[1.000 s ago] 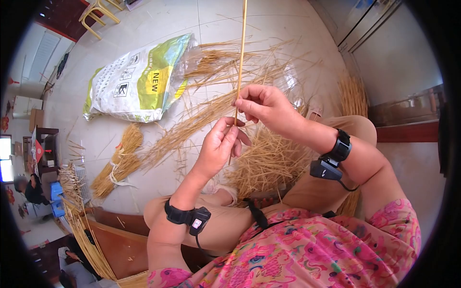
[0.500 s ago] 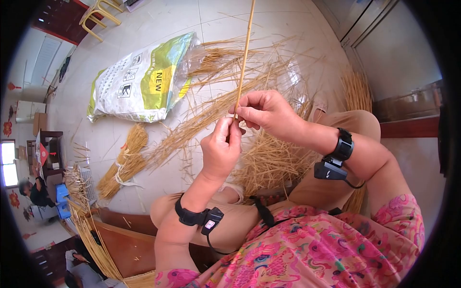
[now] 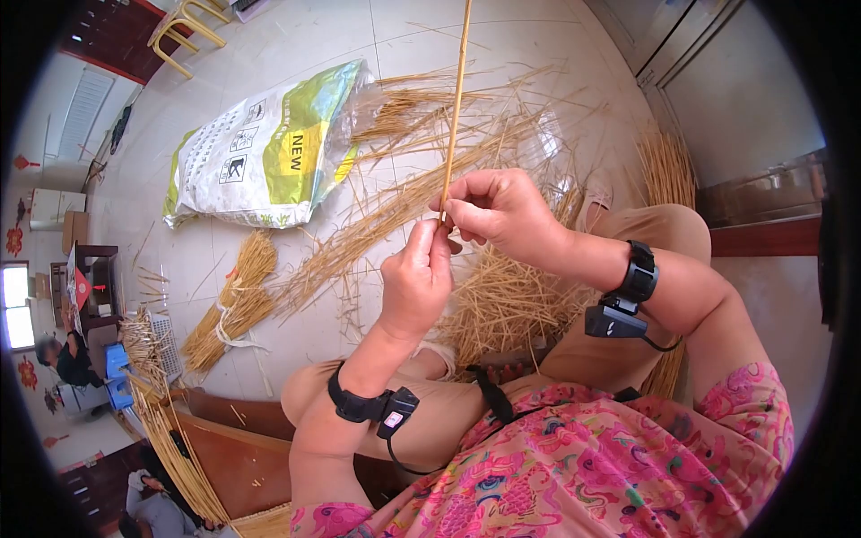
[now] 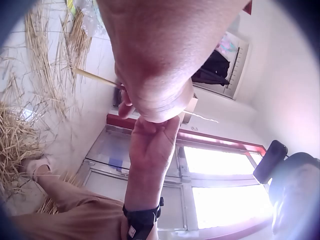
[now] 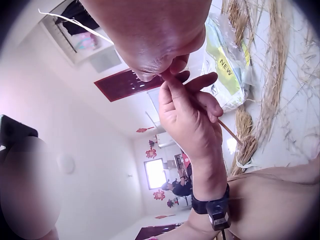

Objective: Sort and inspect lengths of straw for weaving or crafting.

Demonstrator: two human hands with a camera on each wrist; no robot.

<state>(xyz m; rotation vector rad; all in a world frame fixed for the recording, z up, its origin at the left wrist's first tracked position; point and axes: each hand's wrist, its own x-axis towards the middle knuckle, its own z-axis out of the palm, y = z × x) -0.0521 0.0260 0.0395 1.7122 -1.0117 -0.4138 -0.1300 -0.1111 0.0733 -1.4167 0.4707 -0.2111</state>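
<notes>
A long, thin straw stalk [image 3: 456,108] stands nearly upright before me in the head view, its top running out past the upper edge. My right hand [image 3: 507,211] pinches it low down between thumb and curled forefinger. Directly below, my left hand [image 3: 417,273] pinches the same stalk, and the fingertips of both hands meet there. A short lower end of the stalk [image 5: 231,132] pokes out beyond the left hand in the right wrist view. Beneath the hands a heap of loose straw [image 3: 502,300] lies by my feet.
A white and green sack [image 3: 242,157] lies on the tiled floor, loose stalks [image 3: 359,229] strewn beside it. Near it is a tied straw bundle [image 3: 229,300]. More straw [image 3: 664,170] leans by the door at right. A wooden board [image 3: 238,462] is at lower left.
My left hand has risen to the right hand, and its spread fingers have drawn in to a pinch on the stalk. Over the last half second the hands barely move.
</notes>
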